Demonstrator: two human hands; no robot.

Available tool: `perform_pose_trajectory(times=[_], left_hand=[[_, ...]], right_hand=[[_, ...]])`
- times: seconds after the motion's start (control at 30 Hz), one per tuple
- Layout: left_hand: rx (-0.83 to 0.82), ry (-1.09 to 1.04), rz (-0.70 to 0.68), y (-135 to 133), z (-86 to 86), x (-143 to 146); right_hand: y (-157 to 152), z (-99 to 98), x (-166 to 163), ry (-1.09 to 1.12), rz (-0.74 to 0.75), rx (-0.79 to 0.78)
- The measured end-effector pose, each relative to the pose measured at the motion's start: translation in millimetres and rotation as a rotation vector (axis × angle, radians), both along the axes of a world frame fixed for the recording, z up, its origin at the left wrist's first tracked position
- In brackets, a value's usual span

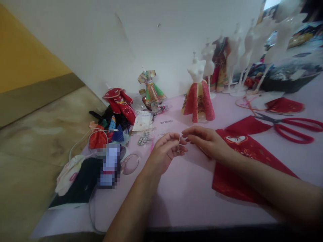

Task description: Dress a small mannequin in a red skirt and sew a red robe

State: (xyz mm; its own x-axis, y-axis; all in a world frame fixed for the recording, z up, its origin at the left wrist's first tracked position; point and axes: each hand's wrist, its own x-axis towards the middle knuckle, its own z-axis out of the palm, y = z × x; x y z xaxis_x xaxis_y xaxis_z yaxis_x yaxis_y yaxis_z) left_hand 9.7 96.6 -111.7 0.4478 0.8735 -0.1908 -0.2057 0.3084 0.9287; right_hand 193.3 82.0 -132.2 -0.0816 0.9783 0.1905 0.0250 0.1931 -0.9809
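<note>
1. Pink-covered worktable [174, 201] runs along a white wall [75, 43], white dress forms [196, 71] lined at its back, seemingly kept away from the work.
2. Left hand [164, 153] pinches a slim beaded strand [179, 144] upright between thumb and fingers, apparently raised for close view.
3. Right hand [205, 141], half open, hovers just beside it, gripping nothing visible.
4. Red-handled scissors [290, 129] lie within reach beside red cloth [242, 168].

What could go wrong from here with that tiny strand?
The thin beaded strand pinched in the left hand might slip and get lost among the small metal trinkets on the pink table cover. The right forearm lies over the red fabric panel, so a shift could drag it. That could also nudge the red-handled scissors, whose blades lie close by.
</note>
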Motion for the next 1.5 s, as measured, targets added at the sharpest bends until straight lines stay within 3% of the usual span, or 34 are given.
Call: perform_pose_trajectory(times=[0.2, 0.77, 1.07, 1.33, 1.5], left_hand=[[-0.022, -0.034, -0.041, -3, -2.9, 4], [-0.009, 0.033, -0.061, -11, -4.1, 7], [-0.024, 0.014, -0.064, -14, -3.4, 10], [-0.002, 0.009, 0.016, -16, -5.7, 13], [-0.002, 0.024, -0.016, -14, -10.2, 12]], right_hand=[[-3, 3.5, 1, 0.104, 0.095, -0.130], [-1, -1.3, -1, 0.272, 0.040, -0.238], [-1, -0.2, -1, 0.264, -0.005, -0.165], [-2, 0.4, 3, 0.224, -0.087, -0.087], [0, 0.2, 4, 0.287, -0.084, -0.086]])
